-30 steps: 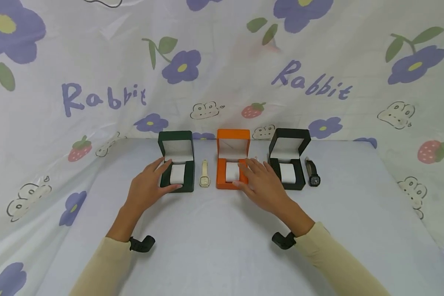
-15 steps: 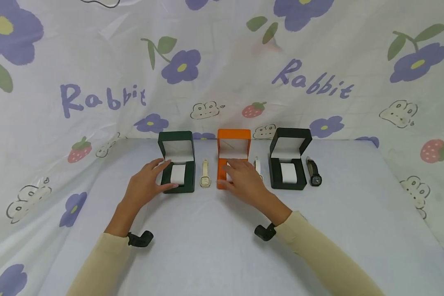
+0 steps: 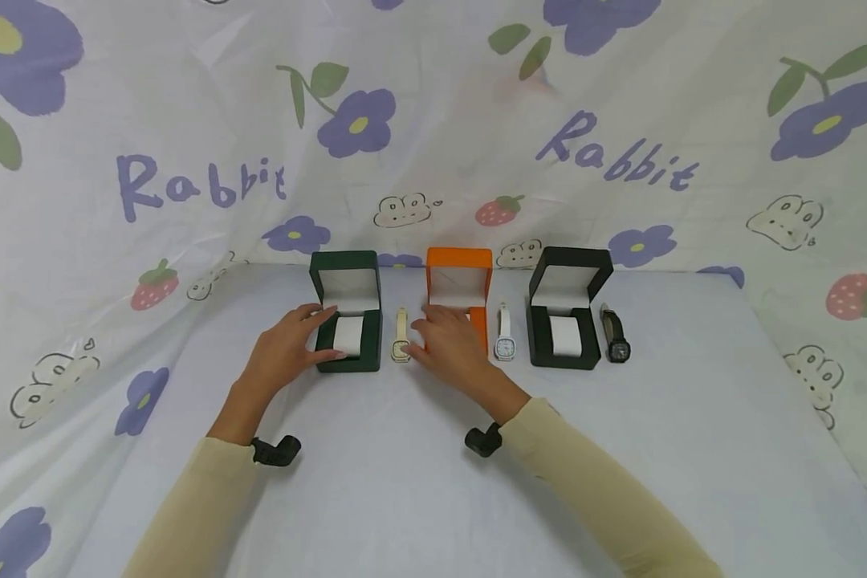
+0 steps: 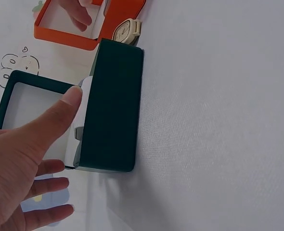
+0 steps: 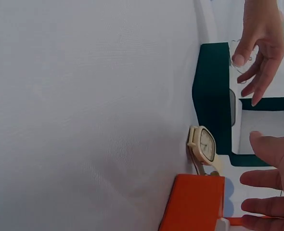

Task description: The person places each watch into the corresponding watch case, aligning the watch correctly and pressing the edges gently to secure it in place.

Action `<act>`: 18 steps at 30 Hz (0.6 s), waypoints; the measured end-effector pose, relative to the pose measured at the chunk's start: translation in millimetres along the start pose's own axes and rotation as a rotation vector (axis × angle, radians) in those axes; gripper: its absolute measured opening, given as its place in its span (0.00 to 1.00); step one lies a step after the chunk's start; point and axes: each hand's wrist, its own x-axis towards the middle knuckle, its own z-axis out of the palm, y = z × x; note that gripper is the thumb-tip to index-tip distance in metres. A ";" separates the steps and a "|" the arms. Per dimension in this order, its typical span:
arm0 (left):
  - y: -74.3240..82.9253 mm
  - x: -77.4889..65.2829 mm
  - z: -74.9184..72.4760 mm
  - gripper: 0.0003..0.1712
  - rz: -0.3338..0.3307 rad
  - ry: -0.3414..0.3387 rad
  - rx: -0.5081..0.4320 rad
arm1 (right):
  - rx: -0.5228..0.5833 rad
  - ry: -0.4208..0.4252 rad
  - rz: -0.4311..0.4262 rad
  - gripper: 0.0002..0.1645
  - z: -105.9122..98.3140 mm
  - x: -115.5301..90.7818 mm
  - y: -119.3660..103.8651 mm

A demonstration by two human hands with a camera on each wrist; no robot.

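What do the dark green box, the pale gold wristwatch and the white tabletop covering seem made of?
Dark green box: probably board wrapped in matte leatherette or paper; faces look dull, edges rounded.
Pale gold wristwatch: metal or plastic, satin-looking; blur leaves it open.
White tabletop covering: likely woven fabric, matte; fine texture shows.

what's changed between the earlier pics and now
The right hand has moved left across the open orange box, to near the gold-coloured square-faced watch, uncovering the white-strapped watch on that box's right. Nothing has visibly been picked up by the hands. The left hand stayed beside the open dark green box; boxes and watches kept their places.
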 end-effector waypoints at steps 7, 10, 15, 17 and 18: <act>-3.7 7.4 3.0 0.50 -0.020 -0.058 -0.001 | -0.104 -0.073 0.026 0.27 14.3 13.6 -3.5; -4.1 8.8 2.4 0.50 -0.028 -0.073 -0.012 | -0.147 -0.089 0.026 0.28 22.3 17.3 -5.0; -7.0 13.0 2.3 0.49 -0.031 -0.110 -0.042 | -0.165 -0.085 0.044 0.31 30.8 20.0 -7.0; -8.4 15.7 2.2 0.49 -0.026 -0.120 -0.039 | -0.167 -0.085 0.049 0.31 32.1 21.5 -7.3; -8.8 17.1 1.8 0.49 -0.024 -0.122 -0.036 | -0.169 -0.085 0.051 0.31 32.2 22.2 -7.3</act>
